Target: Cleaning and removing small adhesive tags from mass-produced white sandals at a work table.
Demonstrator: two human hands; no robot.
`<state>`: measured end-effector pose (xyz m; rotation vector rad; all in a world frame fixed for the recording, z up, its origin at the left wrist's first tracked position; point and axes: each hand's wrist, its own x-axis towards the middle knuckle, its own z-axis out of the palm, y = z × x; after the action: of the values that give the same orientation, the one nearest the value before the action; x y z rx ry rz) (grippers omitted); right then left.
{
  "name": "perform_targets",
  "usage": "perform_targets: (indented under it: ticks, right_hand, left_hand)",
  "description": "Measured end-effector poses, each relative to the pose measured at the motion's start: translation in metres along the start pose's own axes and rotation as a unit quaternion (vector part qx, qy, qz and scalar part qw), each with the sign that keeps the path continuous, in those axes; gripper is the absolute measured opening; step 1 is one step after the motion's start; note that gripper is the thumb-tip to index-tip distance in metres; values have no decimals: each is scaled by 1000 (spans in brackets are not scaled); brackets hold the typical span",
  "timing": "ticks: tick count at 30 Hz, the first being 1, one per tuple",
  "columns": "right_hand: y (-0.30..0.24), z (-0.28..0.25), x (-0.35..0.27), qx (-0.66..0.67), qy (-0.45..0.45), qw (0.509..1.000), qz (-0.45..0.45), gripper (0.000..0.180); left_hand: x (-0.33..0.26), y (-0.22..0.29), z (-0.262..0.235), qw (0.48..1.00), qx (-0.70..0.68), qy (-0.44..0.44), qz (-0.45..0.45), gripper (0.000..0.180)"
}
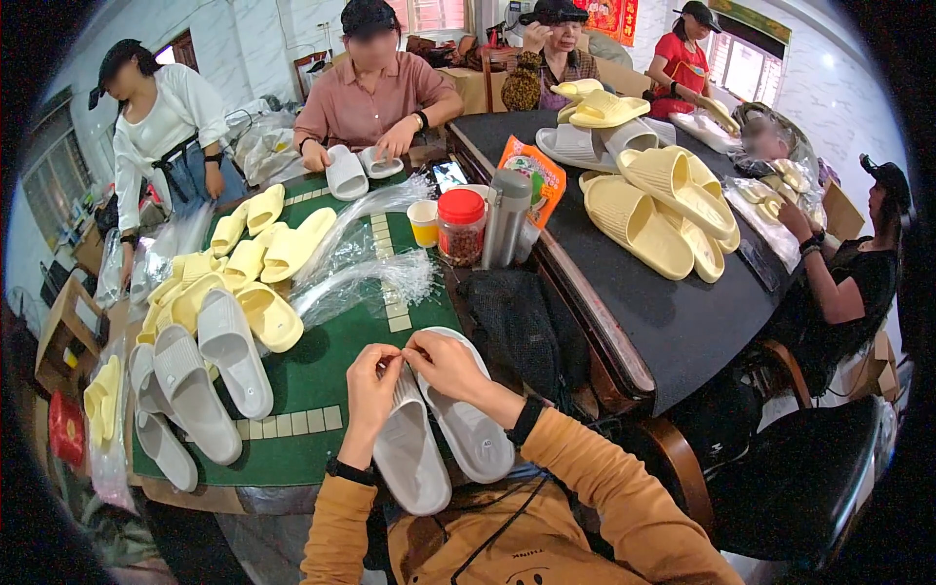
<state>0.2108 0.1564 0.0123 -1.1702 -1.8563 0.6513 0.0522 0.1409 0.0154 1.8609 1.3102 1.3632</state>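
A pair of grey slippers lies before me at the table's near edge, the left slipper point(413, 458) beside the right slipper point(476, 434). Over their toe ends, my left hand point(371, 392) and my right hand point(454, 369) meet with fingertips pinched together. Whatever is between the fingers is too small to make out. Beyond my hands lies a bundle of thin clear plastic strands point(375, 283) on the green mat point(292, 463). More grey slippers point(195, 390) and a heap of yellow slippers point(268, 317) are to my left.
A red-lidded jar point(460, 229), a steel flask point(505, 219) and a yellow cup point(422, 224) stand ahead. A black mesh bag point(512, 327) sits beside the dark table point(673, 361), which bears yellow slippers point(639, 219). Several people work around; one across handles grey slippers point(346, 174).
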Motion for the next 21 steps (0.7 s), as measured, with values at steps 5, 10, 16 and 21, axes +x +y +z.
perform_targets:
  ticks: [5, 10, 16, 21]
  right_hand:
    - [0, -1, 1, -2, 8, 1000, 6, 19]
    - [0, 0, 1, 4, 9, 1000, -5, 19]
    - [1, 1, 0, -2, 5, 1000, 3, 22]
    - [4, 1, 0, -3, 7, 1000, -6, 23]
  left_hand:
    - [1, 2, 1, 1000, 1, -4, 12, 8]
    - [2, -2, 2, 1000, -10, -2, -10, 8]
    - [0, -3, 1, 1000, 4, -4, -13, 9]
    - [1, -1, 2, 1000, -2, -3, -2, 9]
